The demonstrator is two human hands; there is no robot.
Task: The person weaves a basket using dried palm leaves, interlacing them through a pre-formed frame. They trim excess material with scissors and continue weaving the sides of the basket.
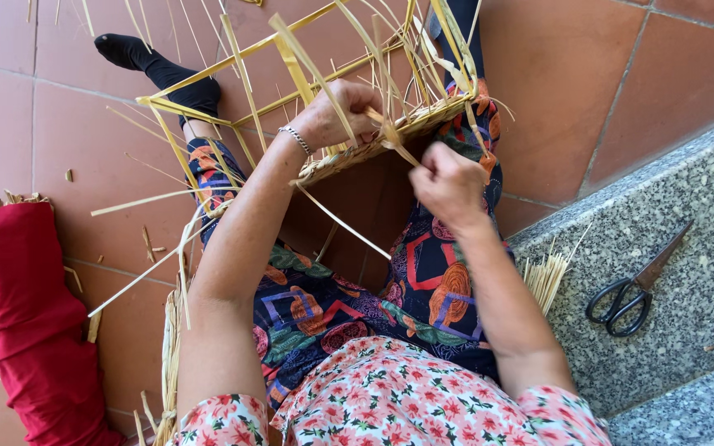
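A half-woven straw basket [390, 136] rests on my knees, with many loose yellow straw strips [233, 58] fanning up and out from its woven rim. My left hand [336, 111], with a metal bracelet on the wrist, grips the rim and pinches some upright strips. Just below the rim, my right hand [448, 186] is closed around a straw strip that it pulls against the weave. Both hands are close together at the basket's edge.
A red cloth bundle [18, 306] wrapping straw lies on the tile floor at left. Black scissors [634, 285] and a bunch of cut straw [545, 277] lie on the granite step [687, 206] at right. Straw scraps litter the terracotta tiles.
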